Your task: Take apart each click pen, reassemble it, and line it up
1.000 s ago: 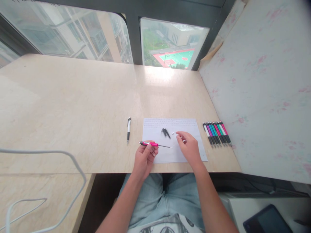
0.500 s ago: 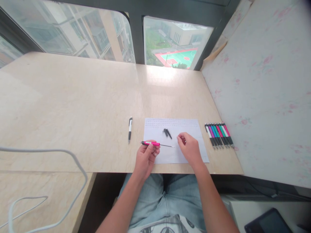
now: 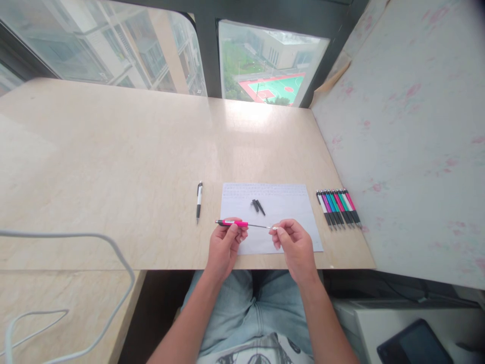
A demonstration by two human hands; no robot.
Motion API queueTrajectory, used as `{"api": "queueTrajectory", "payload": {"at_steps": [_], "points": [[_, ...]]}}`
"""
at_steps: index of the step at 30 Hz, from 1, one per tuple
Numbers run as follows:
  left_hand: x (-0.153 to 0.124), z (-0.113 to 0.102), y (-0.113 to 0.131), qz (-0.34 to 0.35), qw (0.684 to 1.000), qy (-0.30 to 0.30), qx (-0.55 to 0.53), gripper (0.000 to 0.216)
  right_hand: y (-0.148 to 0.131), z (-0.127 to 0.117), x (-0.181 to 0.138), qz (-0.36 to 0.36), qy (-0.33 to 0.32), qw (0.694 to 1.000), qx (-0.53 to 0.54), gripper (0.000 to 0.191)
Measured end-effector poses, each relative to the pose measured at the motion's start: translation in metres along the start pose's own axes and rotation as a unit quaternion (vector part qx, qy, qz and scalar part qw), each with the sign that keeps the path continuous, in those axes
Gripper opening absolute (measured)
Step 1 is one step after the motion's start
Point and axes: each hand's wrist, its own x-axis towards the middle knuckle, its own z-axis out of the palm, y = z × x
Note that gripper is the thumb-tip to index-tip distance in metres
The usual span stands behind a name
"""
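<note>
My left hand [image 3: 223, 247] is closed around the pink barrel of a ballpoint pen [image 3: 238, 223], its black clip end pointing left. From the barrel's right end a thin dark refill [image 3: 259, 226] sticks out bare. At its tip, my right hand [image 3: 295, 245] pinches a small silvery piece [image 3: 275, 228], too tiny to name for sure. Both hands are over a sheet of paper [image 3: 291, 202] with handwriting along its top. Two black pieces like pen grips [image 3: 260, 207] lie on the sheet, just beyond the hands.
A white and black pen [image 3: 199, 202] lies left of the paper. Several coloured pens [image 3: 338, 208] are lined up on the right, near the papered wall [image 3: 409, 151]. A white cable [image 3: 117, 247] loops at the left. Windows [image 3: 273, 65] border the table's [image 3: 151, 151] far side.
My right hand has moved down and slightly left, bringing its pinched fingers to the refill tip. My left hand still holds the pink pen. The view has shifted slightly.
</note>
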Motion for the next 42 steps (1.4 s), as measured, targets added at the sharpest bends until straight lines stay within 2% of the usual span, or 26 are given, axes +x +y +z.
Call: {"api": "queueTrajectory", "payload": {"at_steps": [11,23,29,37,42], "points": [[-0.001,0.002,0.001,0.0,1.0,-0.008,0.007,0.019,-0.003,0.008,-0.001,-0.024,-0.037,0.994,-0.096,0.009],[-0.001,0.002,0.0,-0.013,1.0,-0.019,0.015,0.019,-0.008,0.01,-0.001,-0.087,-0.081,0.973,-0.198,0.01],[-0.001,0.003,0.002,-0.022,1.0,-0.019,-0.002,0.02,-0.011,0.012,0.001,-0.094,-0.084,0.972,-0.197,0.01],[0.0,0.001,0.0,-0.027,1.0,-0.011,-0.011,0.02,-0.01,0.01,0.0,-0.094,-0.034,0.992,-0.082,0.007],[0.0,0.003,0.001,-0.019,1.0,-0.004,0.002,0.022,-0.007,0.007,0.0,-0.093,-0.037,0.991,-0.093,0.008]]}}
